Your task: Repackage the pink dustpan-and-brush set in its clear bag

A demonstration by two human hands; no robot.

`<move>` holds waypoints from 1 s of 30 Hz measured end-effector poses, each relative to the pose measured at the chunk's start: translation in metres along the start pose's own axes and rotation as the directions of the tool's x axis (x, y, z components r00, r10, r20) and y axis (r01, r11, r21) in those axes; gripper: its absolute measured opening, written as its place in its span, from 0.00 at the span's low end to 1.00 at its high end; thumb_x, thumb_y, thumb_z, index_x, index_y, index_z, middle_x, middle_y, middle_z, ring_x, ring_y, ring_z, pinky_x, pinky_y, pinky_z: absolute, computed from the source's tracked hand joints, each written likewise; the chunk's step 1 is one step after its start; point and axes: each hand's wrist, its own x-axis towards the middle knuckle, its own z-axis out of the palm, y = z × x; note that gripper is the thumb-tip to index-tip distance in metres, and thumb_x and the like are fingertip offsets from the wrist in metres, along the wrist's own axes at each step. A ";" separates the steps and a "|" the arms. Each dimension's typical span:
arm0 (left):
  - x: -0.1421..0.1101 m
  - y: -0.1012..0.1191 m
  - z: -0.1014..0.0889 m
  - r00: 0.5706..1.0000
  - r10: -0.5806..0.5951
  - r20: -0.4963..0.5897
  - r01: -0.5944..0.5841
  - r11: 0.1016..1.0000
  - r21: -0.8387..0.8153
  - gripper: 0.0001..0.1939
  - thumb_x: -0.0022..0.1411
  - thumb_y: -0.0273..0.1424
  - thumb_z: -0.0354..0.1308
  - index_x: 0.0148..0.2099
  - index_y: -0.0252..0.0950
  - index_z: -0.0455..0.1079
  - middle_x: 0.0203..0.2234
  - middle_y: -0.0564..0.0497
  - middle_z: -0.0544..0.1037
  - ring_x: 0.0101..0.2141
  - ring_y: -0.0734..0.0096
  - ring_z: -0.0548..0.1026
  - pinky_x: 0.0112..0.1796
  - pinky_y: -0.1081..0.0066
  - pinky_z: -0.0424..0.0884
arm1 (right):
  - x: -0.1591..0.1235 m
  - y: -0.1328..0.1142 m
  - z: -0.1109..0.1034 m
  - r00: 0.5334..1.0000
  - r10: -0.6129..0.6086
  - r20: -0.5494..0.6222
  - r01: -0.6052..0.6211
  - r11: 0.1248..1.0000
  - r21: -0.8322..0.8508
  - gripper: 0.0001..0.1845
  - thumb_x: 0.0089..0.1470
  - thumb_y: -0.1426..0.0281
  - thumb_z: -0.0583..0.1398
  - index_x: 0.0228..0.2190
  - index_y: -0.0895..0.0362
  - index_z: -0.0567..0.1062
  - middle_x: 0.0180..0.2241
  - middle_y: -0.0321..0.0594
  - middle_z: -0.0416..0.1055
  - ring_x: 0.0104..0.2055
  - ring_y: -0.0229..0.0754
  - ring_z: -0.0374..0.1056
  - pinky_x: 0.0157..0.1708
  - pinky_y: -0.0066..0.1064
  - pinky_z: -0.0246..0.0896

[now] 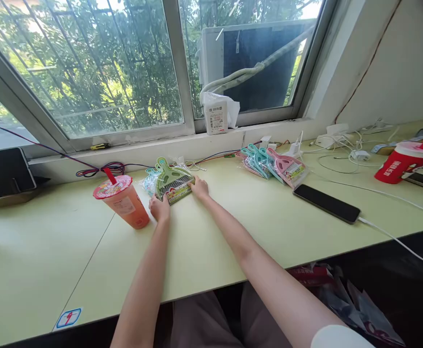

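A green mini dustpan and brush set [175,180] in clear plastic wrap leans back on the desk between my two hands. My left hand [160,208] is closed on its lower left corner, the thumb on the front. At its right edge, my right hand [200,187] grips it with the fingers bent around the side. Pale blue wrapped sets [149,181] stand right behind the green one, partly hidden by it. Just left of my left hand stands a cup of orange-red drink [128,205] with a red straw.
Several blue and pink wrapped dustpan sets [269,164] lie at the back right. A black phone [326,203] is plugged into a white cable. A red cup [400,162] stands far right, a tablet [5,174] far left. A tissue pack [217,117] sits on the windowsill.
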 end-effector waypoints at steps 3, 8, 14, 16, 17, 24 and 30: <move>0.000 0.000 -0.001 1.000 0.022 0.004 -0.022 1.000 0.018 0.27 0.65 0.38 0.51 0.61 0.28 0.62 0.54 0.33 0.69 0.56 0.49 0.65 0.55 0.56 0.61 | -0.002 0.000 0.002 0.999 -0.033 0.010 0.033 0.999 0.016 0.24 0.62 0.64 0.55 0.58 0.56 0.61 0.54 0.47 0.71 0.56 0.47 0.66 0.59 0.40 0.50; -0.011 0.005 -0.001 0.996 0.081 -0.025 -0.078 0.991 0.106 0.33 0.64 0.35 0.50 0.67 0.23 0.50 0.57 0.28 0.65 0.59 0.44 0.61 0.55 0.51 0.61 | -0.012 0.000 -0.001 0.996 -0.047 -0.073 0.054 0.993 0.102 0.28 0.64 0.61 0.51 0.61 0.58 0.55 0.61 0.50 0.61 0.62 0.48 0.59 0.58 0.39 0.52; -0.032 0.017 -0.010 0.882 0.443 -0.160 -0.409 0.889 0.205 0.35 0.62 0.30 0.51 0.68 0.27 0.45 0.65 0.29 0.52 0.63 0.43 0.54 0.57 0.46 0.57 | -0.053 0.018 -0.037 0.932 -0.269 -0.245 0.265 0.963 -0.050 0.27 0.62 0.65 0.52 0.61 0.59 0.57 0.61 0.50 0.60 0.63 0.46 0.56 0.60 0.39 0.51; -0.038 0.021 -0.013 0.809 0.556 -0.191 -0.522 0.829 0.200 0.32 0.63 0.28 0.50 0.68 0.30 0.49 0.66 0.31 0.49 0.65 0.45 0.50 0.60 0.45 0.51 | -0.059 0.039 -0.067 0.885 -0.366 -0.288 0.312 0.925 -0.216 0.26 0.60 0.70 0.51 0.60 0.57 0.59 0.61 0.49 0.60 0.63 0.45 0.54 0.61 0.41 0.46; -0.041 0.023 -0.014 0.769 0.607 -0.199 -0.579 0.794 0.187 0.31 0.63 0.27 0.50 0.67 0.32 0.52 0.67 0.33 0.49 0.65 0.46 0.49 0.60 0.45 0.49 | -0.059 0.052 -0.085 0.878 -0.380 -0.292 0.291 0.907 -0.303 0.26 0.59 0.74 0.50 0.59 0.56 0.61 0.61 0.49 0.60 0.63 0.45 0.54 0.62 0.43 0.45; -0.072 0.039 -0.008 0.412 0.903 -0.124 -0.898 0.426 0.111 0.21 0.64 0.25 0.49 0.59 0.38 0.64 0.62 0.39 0.63 0.61 0.53 0.60 0.59 0.51 0.54 | -0.036 0.162 -0.215 0.815 -0.011 -0.579 -0.344 0.796 -0.498 0.27 0.59 0.79 0.45 0.59 0.65 0.63 0.61 0.60 0.58 0.63 0.56 0.51 0.58 0.54 0.46; -0.097 0.053 -0.006 0.003 0.946 0.323 -1.000 0.007 -0.009 0.12 0.67 0.25 0.46 0.46 0.35 0.70 0.43 0.42 0.74 0.46 0.62 0.72 0.45 0.63 0.69 | -0.031 0.188 -0.252 0.878 0.203 -0.435 -0.444 0.684 -0.579 0.20 0.58 0.79 0.49 0.46 0.68 0.76 0.48 0.65 0.70 0.51 0.59 0.66 0.51 0.53 0.54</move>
